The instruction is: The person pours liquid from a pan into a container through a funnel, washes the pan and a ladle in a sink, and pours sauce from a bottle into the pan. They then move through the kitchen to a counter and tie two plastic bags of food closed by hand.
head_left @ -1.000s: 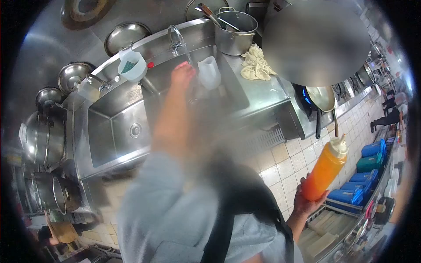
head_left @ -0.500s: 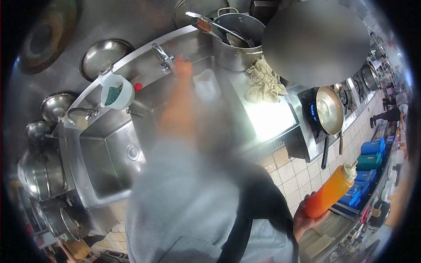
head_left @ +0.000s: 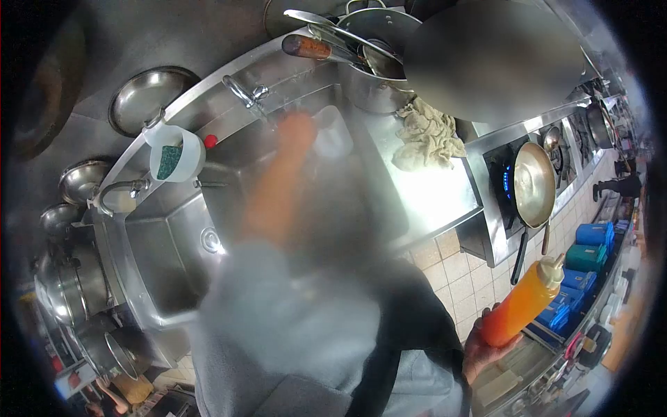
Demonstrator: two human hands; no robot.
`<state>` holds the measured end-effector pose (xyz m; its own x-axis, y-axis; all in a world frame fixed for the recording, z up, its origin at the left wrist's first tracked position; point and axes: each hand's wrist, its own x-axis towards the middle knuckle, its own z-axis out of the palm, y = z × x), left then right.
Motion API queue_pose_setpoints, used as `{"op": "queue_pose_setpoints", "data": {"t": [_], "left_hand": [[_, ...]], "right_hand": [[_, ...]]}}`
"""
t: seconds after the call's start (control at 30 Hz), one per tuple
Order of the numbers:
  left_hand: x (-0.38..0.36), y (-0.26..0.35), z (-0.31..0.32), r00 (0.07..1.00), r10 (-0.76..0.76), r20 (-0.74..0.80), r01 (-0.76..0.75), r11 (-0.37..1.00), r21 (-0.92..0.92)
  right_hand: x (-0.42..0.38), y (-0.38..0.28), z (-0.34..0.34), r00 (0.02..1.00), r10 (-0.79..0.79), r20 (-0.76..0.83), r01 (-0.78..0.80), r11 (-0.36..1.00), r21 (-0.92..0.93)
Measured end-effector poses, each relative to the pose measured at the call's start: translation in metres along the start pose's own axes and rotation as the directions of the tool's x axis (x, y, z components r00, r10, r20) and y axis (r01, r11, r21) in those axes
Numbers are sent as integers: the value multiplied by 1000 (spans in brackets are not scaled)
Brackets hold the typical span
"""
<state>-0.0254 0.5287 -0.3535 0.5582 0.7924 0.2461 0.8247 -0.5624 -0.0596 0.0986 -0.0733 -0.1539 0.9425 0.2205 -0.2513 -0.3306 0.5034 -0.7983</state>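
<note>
My right hand is wrapped round the base of a clear squeeze bottle with orange contents and a pale nozzle, tilted up to the right. In the sink basin my left hand is blurred, just below the faucet. Right beside it is a white translucent plastic container. Whether the left hand grips that container cannot be made out, since its fingers are smeared.
A large pot with long-handled utensils stands behind the counter, near a crumpled cloth. On a lit burner sits a frying pan. A white tub with a green scrubber hangs at the sink's divider. Blue bins are at right.
My left hand has moved down from the faucet lever to beside the white container. The view has shifted slightly. My right hand still holds the squeeze bottle.
</note>
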Motion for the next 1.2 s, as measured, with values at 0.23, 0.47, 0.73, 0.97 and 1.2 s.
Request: {"op": "queue_pose_setpoints", "data": {"t": [0.23, 0.47, 0.73, 0.97, 1.2], "left_hand": [[23, -65, 6, 748, -368, 553, 176, -693, -699], [47, -59, 15, 770, -400, 497, -19, -794, -608], [67, -67, -10, 609, -313, 729, 242, -802, -547], [65, -59, -26, 574, -398, 716, 272, -732, -625], [11, -10, -2, 682, -493, 539, 673, 136, -727]], "right_hand": [[15, -7, 1, 997, 51, 64, -52, 999, 9], [5, -5, 2, 994, 35, 104, -42, 997, 68], [-10, 1, -7, 999, 40, -7, -39, 995, 87], [-12, 1, -5, 999, 42, 10, -42, 993, 114], [-9, 8, -10, 998, 57, 5, -57, 994, 92]]}}
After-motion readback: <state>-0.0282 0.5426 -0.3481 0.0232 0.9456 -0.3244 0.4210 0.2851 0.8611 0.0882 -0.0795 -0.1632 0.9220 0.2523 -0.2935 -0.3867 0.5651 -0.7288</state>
